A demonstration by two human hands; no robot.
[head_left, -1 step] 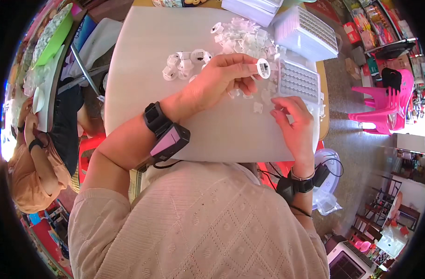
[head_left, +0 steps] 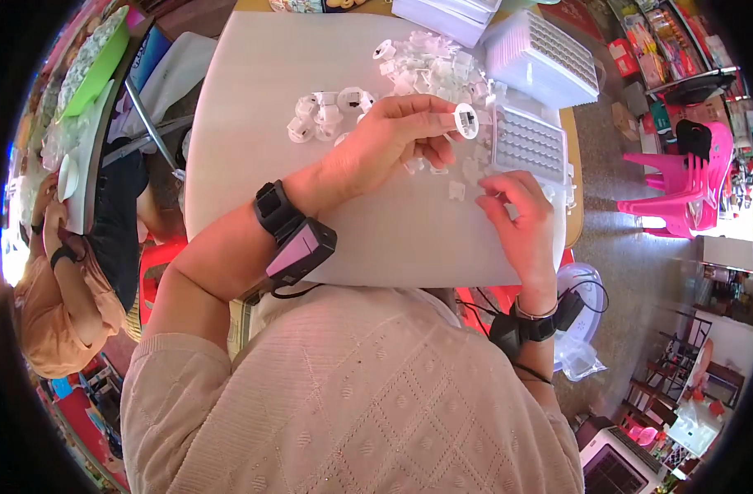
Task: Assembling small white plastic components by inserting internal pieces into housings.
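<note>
Between the thumb and fingers of my left hand (head_left: 393, 138) is a small round white plastic part (head_left: 465, 121) with a dark piece at its centre, held tilted above the table. My right hand (head_left: 521, 218) is just to the right of it and lower. Its fingers are curved and the thumb is apart from them, with nothing visible in between. A small clear piece (head_left: 456, 191) lies on the table left of my right fingertips. Beyond my left hand are a heap of clear and white plastic pieces (head_left: 430, 66) and a cluster of white round parts (head_left: 315, 119).
A clear tray with rows of bumps (head_left: 529, 144) lies at the table's right edge, a stack of similar trays (head_left: 541, 58) behind it. White containers (head_left: 446, 18) stand at the back. At far left, another person's hands (head_left: 51, 206) hold a white dish. Pink chairs (head_left: 681, 181) stand right.
My right hand has shifted slightly left. My left hand has barely moved and still holds the round white part.
</note>
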